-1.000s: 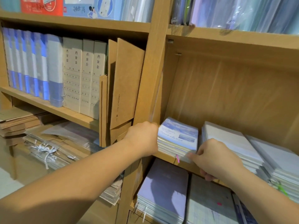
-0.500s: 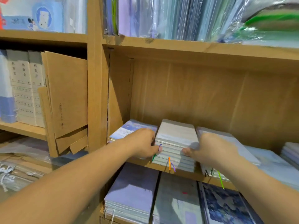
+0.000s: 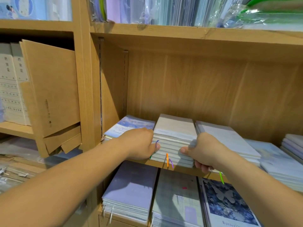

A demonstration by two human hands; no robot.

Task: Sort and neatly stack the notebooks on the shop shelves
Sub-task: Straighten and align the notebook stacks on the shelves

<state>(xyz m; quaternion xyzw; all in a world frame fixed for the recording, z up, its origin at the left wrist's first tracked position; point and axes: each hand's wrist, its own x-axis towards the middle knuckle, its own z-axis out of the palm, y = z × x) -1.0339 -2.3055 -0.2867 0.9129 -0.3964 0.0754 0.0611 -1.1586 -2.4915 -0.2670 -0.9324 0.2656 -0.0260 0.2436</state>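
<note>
Fingers of left hand (image 3: 140, 143) and right hand (image 3: 205, 152) grip the middle notebook stack (image 3: 175, 128) by its sides; squeeze evenly inward, squaring edges flush with the shelf (image 3: 181, 170).

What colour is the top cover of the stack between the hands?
Pale beige: the top cover of the stack, head view.

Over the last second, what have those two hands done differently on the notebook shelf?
Both hands left the blue-covered stack and moved right to the pale-covered stack; the left hand and right hand now grip its two sides. No stack has visibly shifted.
</note>
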